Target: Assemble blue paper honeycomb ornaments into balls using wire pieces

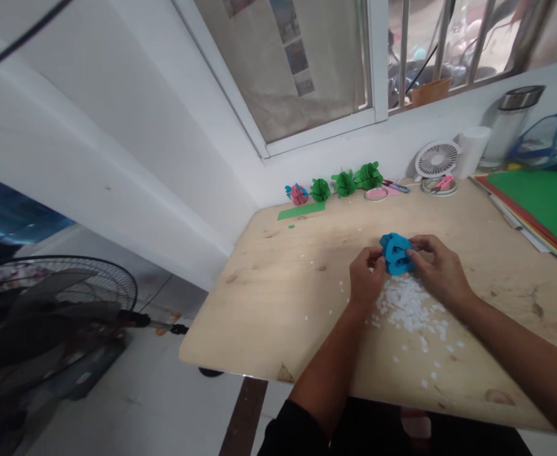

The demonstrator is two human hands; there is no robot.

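Observation:
A blue folded paper craft (396, 254) with cut-out openings is held just above the wooden table. My left hand (368, 273) pinches its left edge. The fingers and thumb of my right hand (436, 265) grip its right side. Under and in front of the craft lies a loose heap of small white paper bits (409, 304), with some scattered towards the table's front edge. Along the wall stand several finished-looking paper figures: a pink and blue one (298, 194) and green ones, such as the round green figure (320, 189).
A green paper strip (302, 211) lies near the figures. Further right are a utility knife (396, 186), a small white fan (437, 158), a glass bottle (509, 130) and stacked coloured paper (544, 202). A large black floor fan (60, 316) stands left of the wooden table (259, 304).

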